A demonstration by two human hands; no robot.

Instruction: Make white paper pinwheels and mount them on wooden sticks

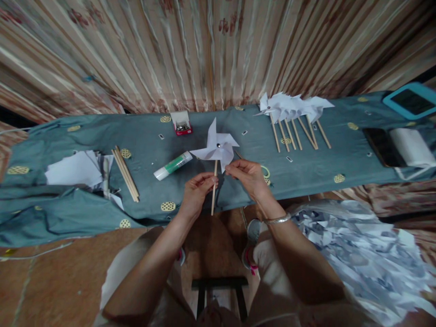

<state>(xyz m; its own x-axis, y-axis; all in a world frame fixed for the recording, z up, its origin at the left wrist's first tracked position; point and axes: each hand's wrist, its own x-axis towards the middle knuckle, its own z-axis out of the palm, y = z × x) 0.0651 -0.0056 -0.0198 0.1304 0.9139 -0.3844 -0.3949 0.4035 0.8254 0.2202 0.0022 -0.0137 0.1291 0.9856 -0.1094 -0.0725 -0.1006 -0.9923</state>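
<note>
A white paper pinwheel [215, 148] is pinned at its centre to a thin wooden stick [214, 196]. My left hand [196, 192] is closed around the stick, holding it upright above the front edge of the table. My right hand [245, 175] pinches the lower right blade of the pinwheel between its fingertips. A silver bangle sits on my right wrist. A glue stick [172, 165] with a green band lies on the cloth just left of the pinwheel.
A grey-blue cloth [143, 141] covers the long table. A red box of pins [182, 124] stands at the back. Loose sticks [125, 173] and white paper sheets [73, 169] lie left. Finished pinwheels [293, 113] lie right, near a phone [383, 146]. Paper scraps [368, 259] pile on the floor.
</note>
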